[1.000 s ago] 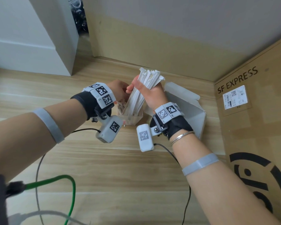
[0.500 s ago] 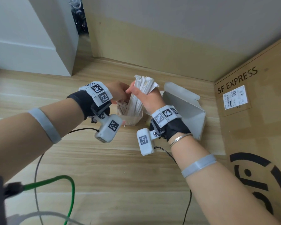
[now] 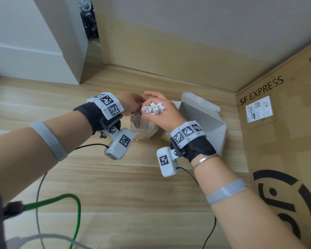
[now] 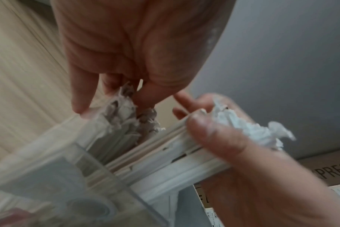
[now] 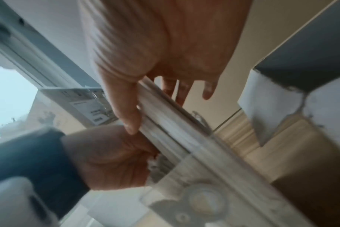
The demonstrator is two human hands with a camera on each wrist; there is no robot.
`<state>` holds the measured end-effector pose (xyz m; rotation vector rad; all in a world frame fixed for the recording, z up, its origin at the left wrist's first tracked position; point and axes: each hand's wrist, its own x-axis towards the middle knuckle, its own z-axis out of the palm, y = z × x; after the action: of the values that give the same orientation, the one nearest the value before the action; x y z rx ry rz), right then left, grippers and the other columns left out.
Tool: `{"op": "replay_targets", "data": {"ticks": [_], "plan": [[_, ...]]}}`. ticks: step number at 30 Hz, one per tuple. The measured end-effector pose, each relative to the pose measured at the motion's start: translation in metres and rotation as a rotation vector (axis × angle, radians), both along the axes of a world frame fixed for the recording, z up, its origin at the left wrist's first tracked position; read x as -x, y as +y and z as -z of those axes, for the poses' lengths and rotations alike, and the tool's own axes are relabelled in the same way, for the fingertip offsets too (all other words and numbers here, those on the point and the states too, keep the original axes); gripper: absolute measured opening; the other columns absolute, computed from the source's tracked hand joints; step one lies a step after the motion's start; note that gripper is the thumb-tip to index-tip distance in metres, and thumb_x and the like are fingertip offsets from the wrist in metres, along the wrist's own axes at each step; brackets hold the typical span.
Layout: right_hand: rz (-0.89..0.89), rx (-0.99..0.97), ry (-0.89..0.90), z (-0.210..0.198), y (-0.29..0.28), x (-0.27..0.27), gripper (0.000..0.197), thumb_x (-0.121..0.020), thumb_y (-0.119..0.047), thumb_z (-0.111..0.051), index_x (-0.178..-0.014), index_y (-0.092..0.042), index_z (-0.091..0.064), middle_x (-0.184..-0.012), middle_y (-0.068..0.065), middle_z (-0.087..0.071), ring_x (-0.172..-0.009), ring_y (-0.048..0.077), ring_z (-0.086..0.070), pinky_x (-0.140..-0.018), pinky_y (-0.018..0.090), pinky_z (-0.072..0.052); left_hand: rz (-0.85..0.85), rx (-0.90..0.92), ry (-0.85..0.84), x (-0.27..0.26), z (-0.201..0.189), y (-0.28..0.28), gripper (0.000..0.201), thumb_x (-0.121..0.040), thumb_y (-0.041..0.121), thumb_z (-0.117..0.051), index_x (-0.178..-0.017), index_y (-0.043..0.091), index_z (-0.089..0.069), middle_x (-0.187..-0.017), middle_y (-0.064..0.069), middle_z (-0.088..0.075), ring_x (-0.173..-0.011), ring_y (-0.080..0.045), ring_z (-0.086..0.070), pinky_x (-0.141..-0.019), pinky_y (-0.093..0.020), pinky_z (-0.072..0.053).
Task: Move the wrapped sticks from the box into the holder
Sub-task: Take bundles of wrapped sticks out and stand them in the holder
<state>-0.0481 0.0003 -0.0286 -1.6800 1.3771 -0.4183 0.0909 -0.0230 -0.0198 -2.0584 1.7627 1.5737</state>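
Observation:
A clear square holder stands on the wooden floor with several paper-wrapped sticks upright in it. My right hand grips a thick bundle of wrapped sticks, its lower end down inside the holder. In the right wrist view the thumb lies along the bundle. My left hand pinches the crumpled tops of the sticks standing at the holder's left side, beside the slanted bundle. The open white box lies just right of the holder, partly hidden by my right wrist.
A large cardboard carton marked SF EXPRESS fills the right side. A wall and skirting run close behind the holder, with a white cabinet at back left. A green cable and black wires trail over the near floor.
My right hand has sunk with the bundle, so the sticks went from standing high above the holder to sitting deep in it. The left hand stayed at the holder's left side.

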Motion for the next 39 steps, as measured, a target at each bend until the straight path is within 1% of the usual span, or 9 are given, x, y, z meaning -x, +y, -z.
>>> {"op": "replay_targets", "data": {"ticks": [3, 7, 10, 13, 18, 26, 29, 33, 39], "plan": [[-0.024, 0.080, -0.077, -0.006, 0.000, -0.004, 0.013, -0.079, -0.008, -0.068, -0.076, -0.018, -0.060, -0.122, -0.008, -0.060, -0.114, 0.008, -0.053, -0.089, 0.013, -0.035, -0.036, 0.014, -0.031, 0.001, 0.002, 0.000, 0.036, -0.093, 0.008, -0.044, -0.129, 0.009, -0.051, -0.118, -0.013, -0.062, -0.097, -0.023, -0.058, -0.080, -0.030, -0.049], [-0.160, 0.130, 0.245, 0.011, -0.001, -0.006, 0.009, -0.092, -0.020, -0.054, -0.099, -0.015, -0.059, -0.145, -0.003, -0.043, -0.143, 0.019, -0.022, -0.116, 0.031, -0.017, -0.108, -0.037, 0.012, -0.001, 0.006, -0.002, 0.040, -0.092, 0.006, -0.045, -0.130, 0.016, -0.051, -0.127, -0.011, -0.059, -0.105, -0.021, -0.055, -0.095, -0.034, -0.048], [-0.194, 0.065, 0.397, 0.018, 0.000, -0.004, 0.022, -0.094, -0.033, -0.048, -0.112, -0.021, -0.052, -0.155, -0.007, -0.024, -0.146, 0.023, -0.004, -0.117, 0.043, -0.007, -0.133, -0.068, 0.023, -0.004, 0.006, -0.002, 0.039, -0.092, 0.010, -0.047, -0.130, 0.019, -0.052, -0.130, -0.006, -0.057, -0.119, -0.023, -0.054, -0.102, -0.035, -0.047], [-0.275, 0.014, 0.492, 0.015, -0.005, -0.003, 0.036, -0.092, -0.046, -0.046, -0.122, -0.026, -0.047, -0.157, -0.008, -0.016, -0.146, 0.024, 0.000, -0.117, 0.048, -0.005, -0.144, -0.078, 0.058, -0.003, 0.007, -0.003, 0.040, -0.092, 0.007, -0.047, -0.131, 0.017, -0.051, -0.133, -0.007, -0.055, -0.114, -0.019, -0.053, -0.091, -0.030, -0.049], [-0.115, 0.093, 0.263, 0.012, -0.011, -0.003, 0.039, -0.099, -0.036, -0.035, -0.113, -0.014, -0.065, -0.141, -0.001, -0.048, -0.136, 0.020, -0.033, -0.115, 0.039, -0.023, -0.115, -0.060, 0.018, 0.002, 0.005, -0.002, 0.038, -0.094, 0.014, -0.043, -0.132, 0.017, -0.051, -0.128, -0.010, -0.059, -0.111, -0.023, -0.057, -0.095, -0.031, -0.047], [-0.184, 0.204, 0.624, 0.036, 0.007, -0.011, 0.044, -0.095, -0.022, -0.039, -0.138, -0.016, -0.034, -0.143, 0.005, -0.033, -0.131, 0.028, -0.032, -0.106, 0.043, -0.036, -0.176, -0.121, 0.196, 0.006, 0.001, 0.003, 0.035, -0.100, 0.021, -0.028, -0.122, 0.005, -0.051, -0.122, -0.010, -0.055, -0.110, -0.024, -0.052, -0.084, -0.026, -0.043], [-0.175, 0.070, 0.531, 0.027, -0.001, -0.008, 0.045, -0.095, -0.024, -0.040, -0.140, -0.022, -0.035, -0.144, 0.004, -0.034, -0.132, 0.027, -0.032, -0.108, 0.041, -0.034, -0.132, -0.103, 0.169, 0.006, 0.005, 0.004, 0.041, -0.099, 0.027, -0.029, -0.137, 0.014, -0.041, -0.137, -0.010, -0.048, -0.125, -0.027, -0.046, -0.102, -0.036, -0.039], [0.052, -0.067, 0.163, 0.012, -0.012, 0.003, 0.022, -0.094, -0.024, -0.048, -0.110, -0.022, -0.062, -0.115, 0.004, -0.064, -0.091, 0.018, -0.060, -0.076, 0.028, -0.047, -0.145, -0.152, 0.124, 0.000, 0.009, 0.005, 0.057, -0.091, 0.054, -0.041, -0.140, 0.026, -0.036, -0.137, -0.008, -0.048, -0.125, -0.026, -0.045, -0.095, -0.040, -0.042], [0.152, -0.014, 0.150, 0.017, -0.013, 0.009, 0.015, -0.083, -0.014, -0.066, -0.082, -0.020, -0.052, -0.100, -0.004, -0.064, -0.095, 0.012, -0.057, -0.080, 0.025, -0.042, 0.075, -0.105, -0.044, -0.006, 0.014, 0.000, 0.069, -0.080, 0.047, -0.063, -0.139, 0.019, -0.039, -0.126, -0.006, -0.058, -0.111, -0.025, -0.061, -0.098, -0.037, -0.050]]}}
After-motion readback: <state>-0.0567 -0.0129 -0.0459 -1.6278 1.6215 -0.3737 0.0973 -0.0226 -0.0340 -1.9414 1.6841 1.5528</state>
